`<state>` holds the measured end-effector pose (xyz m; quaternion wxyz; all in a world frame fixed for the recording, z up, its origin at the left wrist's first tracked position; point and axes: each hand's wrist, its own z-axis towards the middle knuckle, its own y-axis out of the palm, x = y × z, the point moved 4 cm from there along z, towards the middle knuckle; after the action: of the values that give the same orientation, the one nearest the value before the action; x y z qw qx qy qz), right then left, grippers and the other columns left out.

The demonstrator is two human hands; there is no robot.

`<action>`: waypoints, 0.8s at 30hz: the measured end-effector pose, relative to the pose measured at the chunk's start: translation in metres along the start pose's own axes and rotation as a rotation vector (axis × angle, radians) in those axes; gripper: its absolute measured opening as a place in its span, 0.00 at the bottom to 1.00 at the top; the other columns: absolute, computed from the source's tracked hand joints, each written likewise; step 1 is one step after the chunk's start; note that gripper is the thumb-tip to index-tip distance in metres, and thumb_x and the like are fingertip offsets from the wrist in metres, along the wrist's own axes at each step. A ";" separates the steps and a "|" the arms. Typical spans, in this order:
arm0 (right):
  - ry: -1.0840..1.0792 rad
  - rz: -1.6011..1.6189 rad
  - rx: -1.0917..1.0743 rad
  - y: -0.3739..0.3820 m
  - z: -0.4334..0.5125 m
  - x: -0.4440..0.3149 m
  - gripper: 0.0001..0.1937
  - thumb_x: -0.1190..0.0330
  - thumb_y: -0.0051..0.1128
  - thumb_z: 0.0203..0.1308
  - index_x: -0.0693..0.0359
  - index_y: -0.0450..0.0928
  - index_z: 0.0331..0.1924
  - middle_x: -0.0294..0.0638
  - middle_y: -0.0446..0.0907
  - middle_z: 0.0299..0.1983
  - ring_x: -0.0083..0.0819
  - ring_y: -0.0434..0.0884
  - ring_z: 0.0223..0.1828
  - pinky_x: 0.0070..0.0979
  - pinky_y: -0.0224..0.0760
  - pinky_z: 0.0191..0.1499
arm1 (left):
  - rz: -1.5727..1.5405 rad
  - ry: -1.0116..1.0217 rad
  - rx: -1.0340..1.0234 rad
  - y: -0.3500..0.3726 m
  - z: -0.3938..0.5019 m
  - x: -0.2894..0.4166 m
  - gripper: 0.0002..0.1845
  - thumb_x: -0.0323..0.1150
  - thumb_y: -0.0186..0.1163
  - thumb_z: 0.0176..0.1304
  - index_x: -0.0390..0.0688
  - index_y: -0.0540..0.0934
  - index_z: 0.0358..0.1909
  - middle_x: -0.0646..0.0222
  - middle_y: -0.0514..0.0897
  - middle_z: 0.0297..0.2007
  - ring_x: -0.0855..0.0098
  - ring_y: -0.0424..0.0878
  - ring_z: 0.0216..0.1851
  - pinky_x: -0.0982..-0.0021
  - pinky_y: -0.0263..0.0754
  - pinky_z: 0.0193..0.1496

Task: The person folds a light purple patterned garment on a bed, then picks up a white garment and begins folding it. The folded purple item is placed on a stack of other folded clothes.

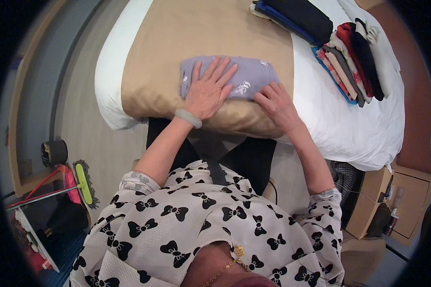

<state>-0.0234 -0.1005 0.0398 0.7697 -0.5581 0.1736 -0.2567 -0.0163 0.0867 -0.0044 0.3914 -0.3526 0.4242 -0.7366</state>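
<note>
A folded lavender cloth [251, 71] with small white prints lies flat on the tan band [208, 32] across the bed, close to the bed's near edge. My left hand [210, 86] rests palm down on its left half with the fingers spread; a pale bangle is on that wrist. At the cloth's lower right corner is my right hand [274, 102], its fingers bent and touching the edge; whether they pinch the fabric cannot be told.
Dark folded clothes [298, 19] lie at the upper right of the bed, beside a row of colourful folded clothes [352, 64] on the white bedding [319, 125]. A wooden bedside cabinet [370, 201] stands at the right. A green mop head [83, 183] is at the left.
</note>
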 end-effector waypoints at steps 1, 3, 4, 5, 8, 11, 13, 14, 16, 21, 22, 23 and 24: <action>-0.010 -0.003 -0.028 -0.001 -0.001 0.001 0.06 0.72 0.50 0.51 0.55 0.73 0.35 0.38 0.69 0.32 0.35 0.71 0.40 0.31 0.65 0.46 | 0.003 0.002 0.000 0.000 0.000 0.000 0.27 0.46 0.45 0.70 0.56 0.62 0.70 0.73 0.58 0.72 0.67 0.53 0.73 0.48 0.39 0.72; -0.027 -0.004 -0.067 -0.001 -0.003 0.002 0.07 0.72 0.50 0.51 0.55 0.73 0.35 0.38 0.69 0.32 0.35 0.70 0.41 0.31 0.65 0.46 | 0.009 0.006 0.000 0.001 0.000 -0.001 0.27 0.46 0.45 0.70 0.56 0.62 0.70 0.73 0.58 0.72 0.67 0.53 0.73 0.48 0.40 0.72; -0.038 -0.004 -0.078 -0.002 -0.005 0.003 0.07 0.72 0.50 0.51 0.55 0.73 0.36 0.38 0.69 0.32 0.35 0.70 0.41 0.31 0.65 0.46 | 0.013 0.007 0.001 0.001 0.000 -0.001 0.27 0.47 0.46 0.70 0.56 0.63 0.70 0.73 0.58 0.72 0.67 0.53 0.72 0.48 0.41 0.72; -0.049 -0.004 -0.089 -0.002 -0.006 0.004 0.07 0.72 0.50 0.51 0.55 0.72 0.36 0.38 0.69 0.32 0.35 0.70 0.42 0.31 0.65 0.46 | 0.015 0.007 0.010 0.001 0.000 -0.001 0.27 0.47 0.46 0.70 0.56 0.63 0.70 0.73 0.58 0.72 0.67 0.54 0.72 0.48 0.41 0.72; -0.049 -0.013 -0.162 -0.001 -0.016 0.009 0.07 0.72 0.49 0.51 0.55 0.72 0.36 0.38 0.68 0.32 0.35 0.70 0.42 0.31 0.65 0.46 | 0.033 0.015 0.002 0.001 0.000 -0.001 0.27 0.47 0.47 0.69 0.56 0.64 0.69 0.74 0.59 0.71 0.67 0.54 0.72 0.48 0.42 0.71; 0.006 -0.020 -0.139 0.004 -0.024 0.008 0.08 0.72 0.51 0.49 0.55 0.72 0.36 0.38 0.69 0.32 0.36 0.70 0.42 0.32 0.66 0.45 | 0.003 0.014 0.012 0.000 -0.001 -0.001 0.27 0.47 0.47 0.69 0.56 0.64 0.69 0.74 0.59 0.71 0.67 0.54 0.72 0.48 0.42 0.71; 0.145 0.077 0.009 0.006 -0.028 0.007 0.08 0.74 0.55 0.49 0.57 0.73 0.36 0.38 0.71 0.31 0.34 0.73 0.38 0.31 0.68 0.42 | -0.001 0.018 0.028 0.000 -0.001 -0.001 0.27 0.47 0.47 0.69 0.56 0.64 0.69 0.74 0.59 0.71 0.67 0.54 0.72 0.48 0.42 0.71; 0.226 0.130 0.076 0.008 -0.031 0.005 0.09 0.74 0.58 0.49 0.58 0.74 0.35 0.37 0.72 0.31 0.33 0.74 0.37 0.30 0.69 0.41 | -0.001 0.012 0.019 0.001 -0.001 -0.002 0.27 0.47 0.47 0.69 0.56 0.64 0.69 0.74 0.60 0.71 0.67 0.54 0.72 0.48 0.42 0.71; 0.656 0.414 0.204 0.016 -0.045 0.007 0.08 0.75 0.63 0.50 0.61 0.75 0.35 0.36 0.76 0.29 0.28 0.76 0.32 0.25 0.71 0.37 | 0.009 0.009 0.026 0.001 -0.001 -0.002 0.27 0.46 0.47 0.69 0.56 0.64 0.69 0.74 0.59 0.71 0.67 0.54 0.72 0.48 0.42 0.71; 1.151 0.805 0.503 0.029 -0.062 0.004 0.08 0.71 0.67 0.55 0.66 0.78 0.33 0.35 0.80 0.26 0.19 0.77 0.26 0.17 0.72 0.31 | 0.009 0.002 0.020 0.002 -0.002 -0.001 0.27 0.46 0.47 0.69 0.56 0.63 0.70 0.74 0.59 0.71 0.68 0.54 0.72 0.47 0.41 0.72; 1.169 0.822 0.508 0.030 -0.059 0.002 0.08 0.71 0.66 0.56 0.66 0.79 0.33 0.34 0.81 0.26 0.19 0.77 0.26 0.16 0.72 0.32 | 0.011 0.002 0.019 0.002 -0.002 -0.001 0.27 0.46 0.47 0.69 0.56 0.63 0.70 0.74 0.59 0.71 0.68 0.53 0.72 0.47 0.41 0.72; 1.174 0.848 0.518 0.031 -0.056 0.001 0.08 0.71 0.66 0.57 0.66 0.79 0.34 0.34 0.81 0.26 0.18 0.77 0.26 0.16 0.72 0.32 | 0.014 0.002 0.019 0.001 -0.001 0.000 0.27 0.46 0.47 0.69 0.56 0.63 0.70 0.74 0.59 0.71 0.68 0.53 0.72 0.47 0.41 0.71; 1.210 0.854 0.515 0.033 -0.054 -0.001 0.07 0.71 0.65 0.56 0.66 0.79 0.33 0.34 0.81 0.25 0.19 0.77 0.26 0.16 0.72 0.32 | 0.009 0.003 0.020 0.001 -0.001 0.000 0.27 0.46 0.47 0.69 0.56 0.63 0.70 0.74 0.59 0.71 0.68 0.53 0.72 0.47 0.41 0.71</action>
<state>-0.0469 -0.1333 -0.0086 0.6785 -0.0099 0.6975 -0.2301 -0.0172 0.0868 -0.0060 0.3977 -0.3456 0.4190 -0.7394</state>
